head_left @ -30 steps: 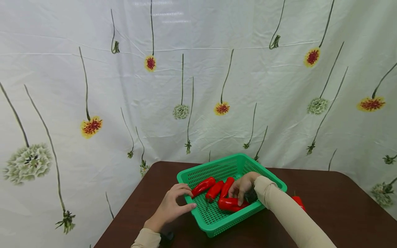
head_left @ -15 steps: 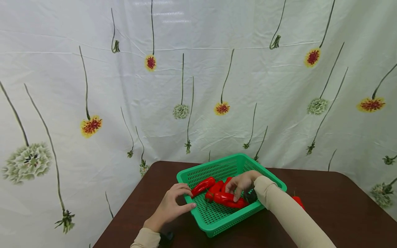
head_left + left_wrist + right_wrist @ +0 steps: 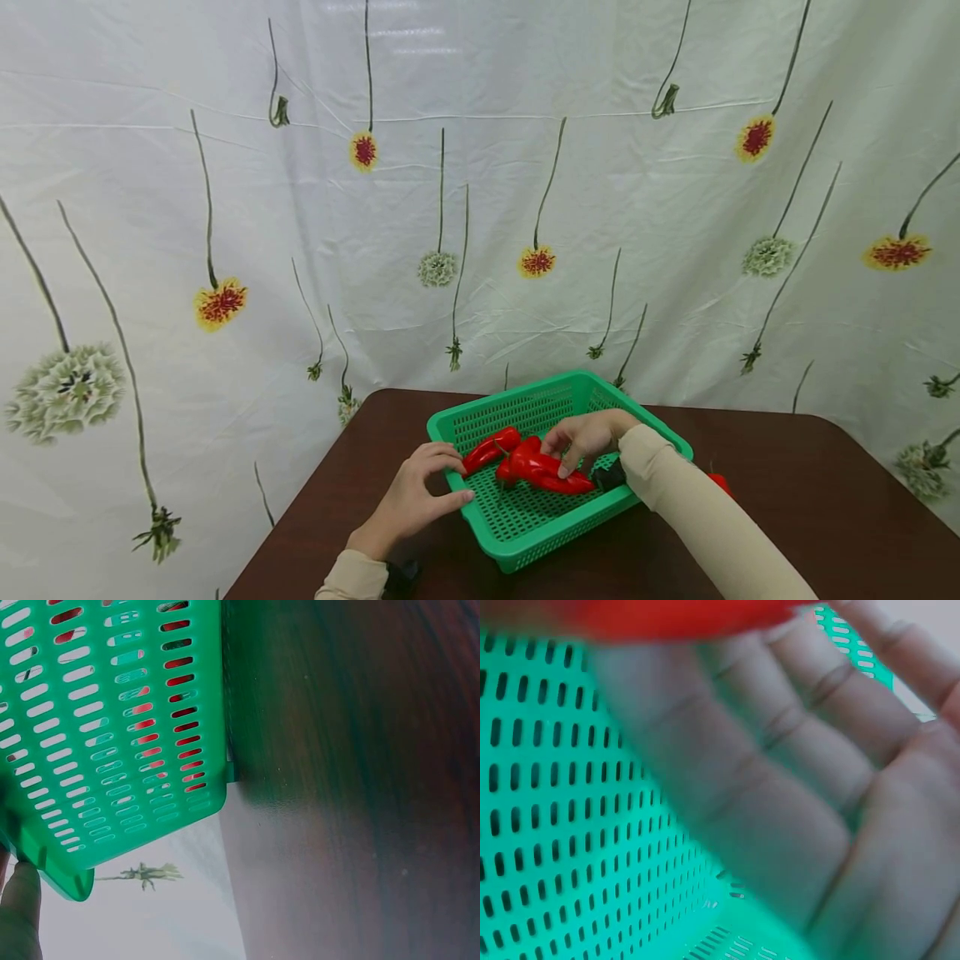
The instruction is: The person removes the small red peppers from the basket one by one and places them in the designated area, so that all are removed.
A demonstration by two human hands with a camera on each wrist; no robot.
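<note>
In the head view a green plastic basket (image 3: 510, 550) with slotted walls stands tilted across the table. My left hand (image 3: 416, 492) grips its left rim; the left wrist view has a fingertip (image 3: 22, 900) against the rim from outside. Inside the basket my right hand (image 3: 588, 437) pinches a long red pepper (image 3: 543, 471) between thumb and fingers. A second red pepper (image 3: 483, 454) lies by the left wall, and another is partly covered by the held one. The right wrist view shows my fingers (image 3: 727, 765) blurred under a red pepper (image 3: 682, 619).
A red pepper (image 3: 720, 482) lies on the dark brown table (image 3: 787, 467) right of the basket, partly behind my right sleeve (image 3: 697, 508). Behind the table hangs a white curtain (image 3: 480, 208) with a flower print.
My right hand has shifted a little left and up with the pepper, which has swung to lie over the others. The left hand and the basket have stayed in place.
</note>
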